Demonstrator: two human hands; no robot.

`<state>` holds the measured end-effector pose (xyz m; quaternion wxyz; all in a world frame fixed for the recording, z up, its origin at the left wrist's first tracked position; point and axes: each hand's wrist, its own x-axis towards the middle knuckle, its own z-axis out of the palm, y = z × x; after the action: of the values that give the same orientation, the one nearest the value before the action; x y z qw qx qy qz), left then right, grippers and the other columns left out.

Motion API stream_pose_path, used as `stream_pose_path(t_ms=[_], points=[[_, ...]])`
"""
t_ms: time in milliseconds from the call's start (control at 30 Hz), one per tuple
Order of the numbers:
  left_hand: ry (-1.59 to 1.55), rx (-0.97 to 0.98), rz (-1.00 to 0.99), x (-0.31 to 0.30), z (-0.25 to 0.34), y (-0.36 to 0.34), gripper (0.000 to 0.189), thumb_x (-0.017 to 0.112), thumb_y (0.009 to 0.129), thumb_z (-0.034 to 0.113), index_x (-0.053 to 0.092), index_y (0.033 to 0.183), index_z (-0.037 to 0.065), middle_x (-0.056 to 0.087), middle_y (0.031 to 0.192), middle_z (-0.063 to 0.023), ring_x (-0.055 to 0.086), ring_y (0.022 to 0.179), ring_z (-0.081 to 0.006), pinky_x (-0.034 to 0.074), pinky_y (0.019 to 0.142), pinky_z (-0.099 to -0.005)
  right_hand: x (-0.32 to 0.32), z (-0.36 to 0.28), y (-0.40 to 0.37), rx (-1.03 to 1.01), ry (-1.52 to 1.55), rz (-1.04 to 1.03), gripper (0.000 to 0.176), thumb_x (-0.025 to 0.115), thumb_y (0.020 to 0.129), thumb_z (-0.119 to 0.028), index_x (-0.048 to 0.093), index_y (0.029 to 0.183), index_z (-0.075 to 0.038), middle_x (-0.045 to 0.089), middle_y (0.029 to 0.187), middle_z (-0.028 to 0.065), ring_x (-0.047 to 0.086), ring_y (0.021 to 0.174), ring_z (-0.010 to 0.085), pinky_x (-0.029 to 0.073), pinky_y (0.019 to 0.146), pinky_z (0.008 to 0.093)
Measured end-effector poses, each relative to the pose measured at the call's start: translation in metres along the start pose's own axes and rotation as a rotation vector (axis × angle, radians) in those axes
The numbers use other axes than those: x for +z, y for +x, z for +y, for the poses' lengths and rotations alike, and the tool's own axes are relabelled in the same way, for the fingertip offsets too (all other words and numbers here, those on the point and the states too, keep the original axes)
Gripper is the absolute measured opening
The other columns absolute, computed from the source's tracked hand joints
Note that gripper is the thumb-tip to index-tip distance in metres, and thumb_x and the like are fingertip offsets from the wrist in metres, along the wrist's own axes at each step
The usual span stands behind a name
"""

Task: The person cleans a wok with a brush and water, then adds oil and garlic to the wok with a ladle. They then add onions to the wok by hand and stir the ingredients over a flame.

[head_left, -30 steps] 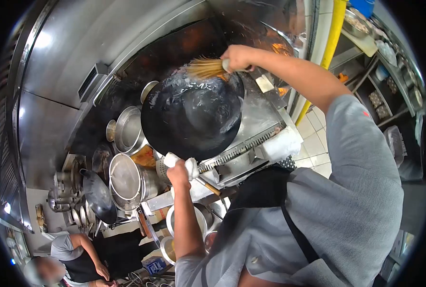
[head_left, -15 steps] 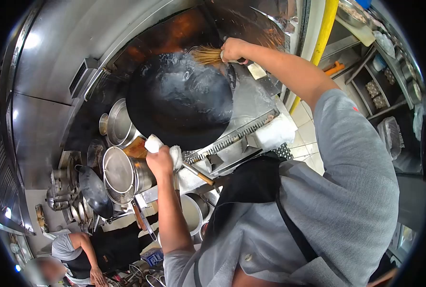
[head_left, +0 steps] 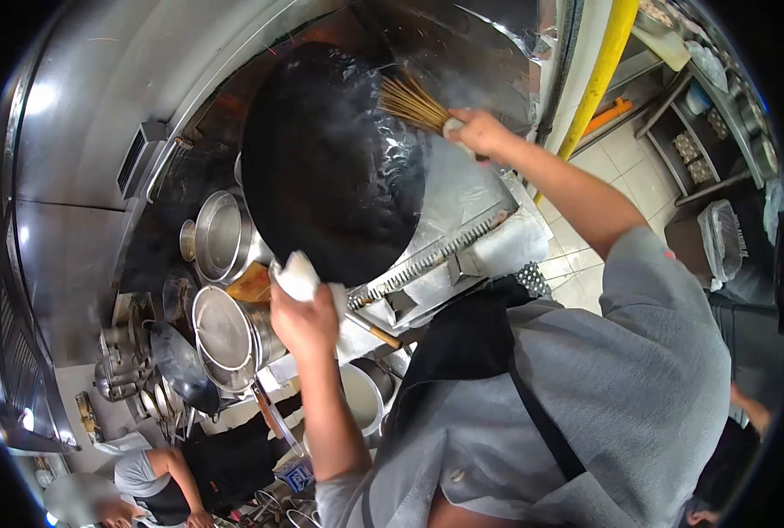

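Observation:
A large black wok stands tilted over the stove, with water pooled toward its right side. My left hand is closed round a folded white cloth at the wok's near rim. Whether a wok handle lies inside the cloth is hidden. My right hand grips a bamboo wok brush by its bound end, its bristles over the wok's far right rim.
Left of the wok are metal pots and a round strainer. A wooden-handled tool lies by my left hand. A yellow pipe stands at right. Another person works at lower left; part of someone else shows at far right.
The wok has tipped, and its water has shifted to the right. The brush has swung right with my right hand. My left hand and the cloth have shifted slightly.

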<state>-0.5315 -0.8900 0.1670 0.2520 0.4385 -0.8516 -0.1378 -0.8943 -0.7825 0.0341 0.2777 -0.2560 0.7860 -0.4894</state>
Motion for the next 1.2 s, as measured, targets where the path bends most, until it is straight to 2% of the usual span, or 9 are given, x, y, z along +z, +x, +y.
stream_pose_path(t_ms=[167, 300, 500, 733, 867, 1033, 1067, 1100, 1200], points=[[-0.098, -0.034, 0.059, 0.018, -0.058, -0.061, 0.044, 0.065, 0.066, 0.013, 0.055, 0.104, -0.006, 0.063, 0.088, -0.0239, 0.064, 0.084, -0.0395, 0.050, 0.076, -0.0421, 0.030, 0.052, -0.036, -0.122, -0.031, 0.126, 0.062, 0.067, 0.079, -0.029, 0.047, 0.134, -0.007, 0.058, 0.122, 0.0206, 0.056, 0.113, 0.0290, 0.039, 0.098, 0.0304], [-0.520, -0.392, -0.077, 0.043, -0.095, -0.050, 0.015, 0.054, 0.072, 0.007, 0.059, 0.082, -0.004, 0.062, 0.075, -0.0084, 0.056, 0.065, -0.0166, 0.045, 0.060, -0.0319, 0.012, -0.020, -0.024, -0.228, -0.087, 0.105, 0.061, 0.069, 0.078, -0.028, 0.049, 0.131, -0.006, 0.058, 0.123, 0.0172, 0.055, 0.115, 0.0277, 0.041, 0.097, 0.0308], [-0.866, -0.956, -0.108, 0.120, -0.095, -0.024, 0.026, 0.056, 0.079, 0.018, 0.061, 0.087, -0.006, 0.062, 0.079, -0.0094, 0.062, 0.066, -0.0200, 0.049, 0.058, -0.0343, -0.005, -0.200, 0.002, -0.891, -0.101, 0.248, 0.059, 0.066, 0.082, -0.023, 0.044, 0.136, -0.011, 0.053, 0.132, 0.0134, 0.049, 0.123, 0.0209, 0.036, 0.103, 0.0308], [-1.061, -1.000, 0.007, 0.177, -0.069, 0.005, 0.034, 0.057, 0.078, 0.020, 0.059, 0.092, -0.011, 0.064, 0.085, -0.0151, 0.065, 0.072, -0.0242, 0.051, 0.063, -0.0376, 0.103, -0.181, 0.122, -0.666, -0.371, 0.462, 0.054, 0.065, 0.078, -0.037, 0.052, 0.129, -0.024, 0.063, 0.106, 0.0169, 0.061, 0.097, 0.0358, 0.050, 0.083, 0.0422], [-1.157, -1.085, 0.024, 0.179, -0.060, 0.009, 0.034, 0.058, 0.075, 0.018, 0.061, 0.090, -0.012, 0.064, 0.085, -0.0137, 0.061, 0.072, -0.0231, 0.047, 0.065, -0.0360, 0.199, -0.053, 0.086, 0.184, -0.616, -0.228, 0.031, 0.062, 0.080, -0.026, 0.064, 0.107, -0.011, 0.067, 0.096, 0.0164, 0.068, 0.078, 0.0316, 0.057, 0.058, 0.0393], [-1.215, -1.037, -0.081, 0.181, -0.069, 0.010, 0.033, 0.058, 0.078, 0.019, 0.060, 0.095, -0.009, 0.064, 0.086, -0.0131, 0.064, 0.073, -0.0229, 0.051, 0.064, -0.0372, 0.124, -0.111, -0.006, -0.399, -0.712, -0.797, 0.057, 0.074, 0.068, -0.035, 0.061, 0.122, -0.022, 0.069, 0.092, 0.0125, 0.066, 0.085, 0.0265, 0.054, 0.062, 0.0330], [-1.214, -1.032, -0.128, 0.181, -0.070, 0.006, 0.033, 0.056, 0.080, 0.019, 0.059, 0.101, -0.007, 0.065, 0.089, -0.0126, 0.066, 0.075, -0.0237, 0.053, 0.064, -0.0383, 0.110, -0.073, 0.053, -0.624, -1.047, -0.686, 0.047, 0.074, 0.068, -0.037, 0.068, 0.111, -0.018, 0.069, 0.098, 0.0100, 0.066, 0.085, 0.0278, 0.053, 0.075, 0.0344], [-1.234, -1.052, -0.134, 0.176, -0.065, 0.007, 0.030, 0.057, 0.080, 0.019, 0.058, 0.098, -0.005, 0.064, 0.087, -0.0112, 0.066, 0.075, -0.0236, 0.053, 0.066, -0.0379, 0.086, -0.125, 0.054, -0.135, -1.336, -0.447, 0.036, 0.070, 0.072, -0.034, 0.070, 0.100, -0.014, 0.069, 0.100, 0.0116, 0.067, 0.088, 0.0285, 0.053, 0.079, 0.0376], [-1.270, -1.034, -0.131, 0.179, -0.068, 0.007, 0.028, 0.058, 0.080, 0.021, 0.058, 0.097, -0.002, 0.064, 0.086, -0.0101, 0.065, 0.075, -0.0232, 0.053, 0.066, -0.0369, 0.112, -0.104, 0.124, -0.171, -0.783, 0.251, 0.030, 0.063, 0.076, -0.029, 0.069, 0.096, -0.007, 0.068, 0.098, 0.0156, 0.066, 0.093, 0.0294, 0.053, 0.080, 0.0383]])
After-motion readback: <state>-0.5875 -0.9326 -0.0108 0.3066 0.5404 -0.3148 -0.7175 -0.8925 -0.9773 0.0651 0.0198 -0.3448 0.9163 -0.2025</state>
